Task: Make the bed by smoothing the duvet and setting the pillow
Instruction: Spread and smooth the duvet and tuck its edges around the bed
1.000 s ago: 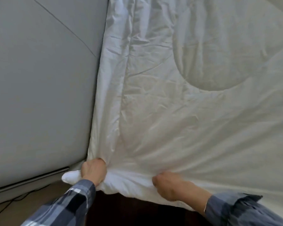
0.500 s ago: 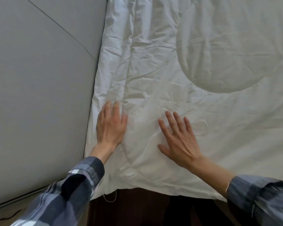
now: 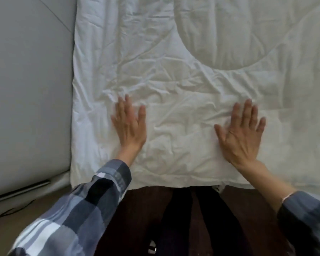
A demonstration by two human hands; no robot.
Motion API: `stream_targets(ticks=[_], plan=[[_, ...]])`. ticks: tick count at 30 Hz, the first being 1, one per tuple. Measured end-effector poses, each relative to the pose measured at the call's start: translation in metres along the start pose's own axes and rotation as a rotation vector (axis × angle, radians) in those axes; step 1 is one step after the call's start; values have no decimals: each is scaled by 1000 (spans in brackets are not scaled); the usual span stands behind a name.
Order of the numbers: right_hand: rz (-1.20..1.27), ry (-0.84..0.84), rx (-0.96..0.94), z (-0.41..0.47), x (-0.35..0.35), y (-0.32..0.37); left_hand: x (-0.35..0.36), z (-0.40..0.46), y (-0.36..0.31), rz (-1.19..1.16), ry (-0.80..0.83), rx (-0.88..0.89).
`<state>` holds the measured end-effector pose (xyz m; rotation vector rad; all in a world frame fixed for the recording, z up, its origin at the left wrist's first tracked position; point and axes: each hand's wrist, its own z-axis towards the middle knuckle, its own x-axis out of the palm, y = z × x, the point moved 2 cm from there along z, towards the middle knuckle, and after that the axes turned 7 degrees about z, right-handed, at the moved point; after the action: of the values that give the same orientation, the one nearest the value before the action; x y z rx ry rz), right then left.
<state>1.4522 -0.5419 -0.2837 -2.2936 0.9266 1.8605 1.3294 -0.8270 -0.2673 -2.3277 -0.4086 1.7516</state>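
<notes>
Both hands are lying flat, fingers straight, gripping nothing: the left hand [image 3: 130, 124] and right hand [image 3: 242, 133] are pressing the creased duvet [image 3: 174, 71] near its bottom edge, probably for smoothing it. No pillow is showing.

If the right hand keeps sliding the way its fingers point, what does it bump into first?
Probably the curved stitched seam in the duvet. The right hand lies flat, and only wrinkled duvet shows ahead of it up to there.
</notes>
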Motion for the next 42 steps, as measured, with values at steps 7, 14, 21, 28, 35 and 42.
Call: stream_targets(ticks=[7, 14, 21, 28, 35, 42], plan=[[-55, 33, 191, -105, 15, -121, 59, -131, 112, 406, 22, 153], [303, -153, 623, -107, -3, -87, 36, -172, 79, -240, -188, -767], [1046, -340, 1361, -125, 30, -80, 38, -161, 109, -1153, -333, -1437], [1812, -111, 1598, -104, 73, -77, 79, -128, 153, -1851, -313, -1446], [2073, -169, 1289, -91, 116, -97, 131, -114, 167, -1676, -277, -1495], [1504, -353, 1493, -114, 154, -118, 136, -130, 157, -809, 60, -1330]])
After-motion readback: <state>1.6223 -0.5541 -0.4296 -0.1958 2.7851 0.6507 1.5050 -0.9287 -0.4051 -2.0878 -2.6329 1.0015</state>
